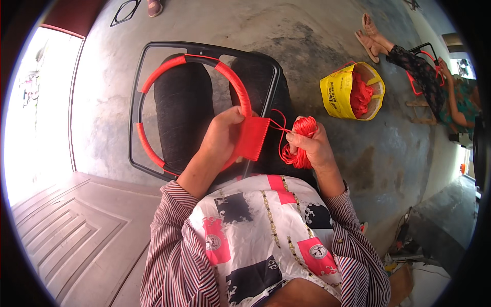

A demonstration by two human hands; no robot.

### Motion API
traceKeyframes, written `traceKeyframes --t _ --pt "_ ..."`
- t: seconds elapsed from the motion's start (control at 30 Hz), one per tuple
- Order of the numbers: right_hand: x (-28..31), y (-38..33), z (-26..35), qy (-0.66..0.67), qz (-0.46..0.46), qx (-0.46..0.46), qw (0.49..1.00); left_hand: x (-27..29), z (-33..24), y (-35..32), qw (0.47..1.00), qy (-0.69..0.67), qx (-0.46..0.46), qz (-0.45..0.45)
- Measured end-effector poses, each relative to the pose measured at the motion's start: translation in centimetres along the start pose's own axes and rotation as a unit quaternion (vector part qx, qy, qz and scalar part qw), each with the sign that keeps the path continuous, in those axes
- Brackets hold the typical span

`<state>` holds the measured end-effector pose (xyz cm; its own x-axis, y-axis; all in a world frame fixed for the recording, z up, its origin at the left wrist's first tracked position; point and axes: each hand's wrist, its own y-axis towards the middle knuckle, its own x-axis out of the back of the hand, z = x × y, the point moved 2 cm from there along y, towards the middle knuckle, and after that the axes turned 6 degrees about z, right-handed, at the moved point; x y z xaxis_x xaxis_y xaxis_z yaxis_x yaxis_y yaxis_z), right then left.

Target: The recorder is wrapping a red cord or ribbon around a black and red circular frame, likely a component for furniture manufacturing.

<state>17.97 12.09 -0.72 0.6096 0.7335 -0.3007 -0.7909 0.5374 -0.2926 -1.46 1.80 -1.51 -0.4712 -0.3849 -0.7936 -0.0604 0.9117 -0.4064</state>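
Observation:
A black metal frame [274, 61] with a round ring inside it lies across my lap. Red cord wraps the ring [237, 82] in several stretches, with bare black gaps between them. On the ring's right side the cord forms a flat red panel [253, 138] with a toothed edge. My left hand [221, 134] is closed on the ring beside this panel, thumb on top. In my right hand [315, 145], a looped bundle of red cord [304, 129] is gripped. Loose strands run from the bundle to the panel's upper right corner.
A yellow bag [336, 94] holding red cord [361, 95] stands on the concrete floor to the right. Beyond it, another person [427, 71] sits with a similar red-and-black frame. A grey panelled board [76, 230] lies at my left. At far left is a bright doorway [43, 117].

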Motion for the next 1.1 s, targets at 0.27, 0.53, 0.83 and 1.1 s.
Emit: traceKeyframes --t 0.27,0.53,0.83,1.1 --pt "0.0 0.2 0.1 -0.001 0.003 -0.011 1.000 -1.4 -0.2 0.1 0.993 0.081 0.015 -0.079" --pt "-0.1 0.1 0.2 0.002 0.013 -0.014 1.000 -1.0 0.4 0.6 0.985 0.128 0.024 -0.109" --pt "0.4 0.1 -0.1 -0.002 -0.004 -0.027 1.000 -0.7 0.3 -0.1 0.998 -0.026 0.027 -0.041" --pt "0.5 0.2 -0.3 -0.008 0.001 -0.020 1.000 -0.3 0.4 -0.3 0.995 -0.079 0.046 -0.028"
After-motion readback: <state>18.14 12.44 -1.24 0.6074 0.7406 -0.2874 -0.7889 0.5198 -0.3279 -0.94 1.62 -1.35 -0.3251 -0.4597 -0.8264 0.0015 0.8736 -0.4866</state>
